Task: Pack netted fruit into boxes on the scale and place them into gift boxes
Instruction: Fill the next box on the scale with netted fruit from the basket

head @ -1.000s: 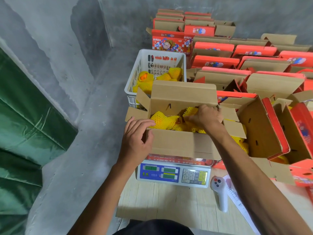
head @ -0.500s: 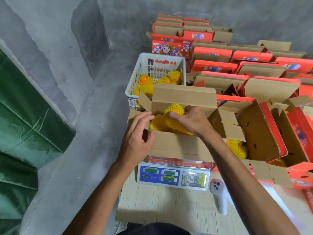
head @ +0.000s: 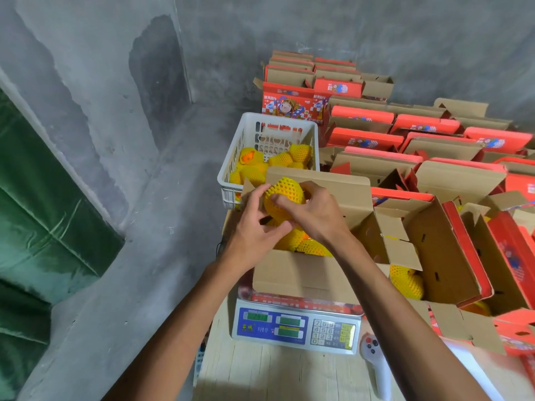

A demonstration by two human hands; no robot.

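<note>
Head view, from left to right: my left hand (head: 254, 227) curls its fingers against the near side of a round fruit in yellow foam netting (head: 285, 198), and my right hand (head: 315, 215) wraps its thumb and fingers round the far side, so both hands grip that one fruit. It hangs just above the open brown cardboard box (head: 301, 273) that sits on the white and blue electronic scale (head: 295, 328), which stands on the pale wooden table (head: 275, 374). More netted fruit already lies inside the box, directly under my hands. Behind the box, a white plastic slotted basket (head: 240, 157) holds the remaining supply. To the right, an open red gift box with brown cardboard lining (head: 451, 250) has netted fruit in its bottom, and rows of similar red boxes stretch beyond.

To do this step well, I judge I should smooth the netting so it covers the fruit evenly, then lower it into a gap among the others instead of dropping it, keeping my hands clear of the box walls so the green display gives a true weight. I cannot read the figures from here.
</note>
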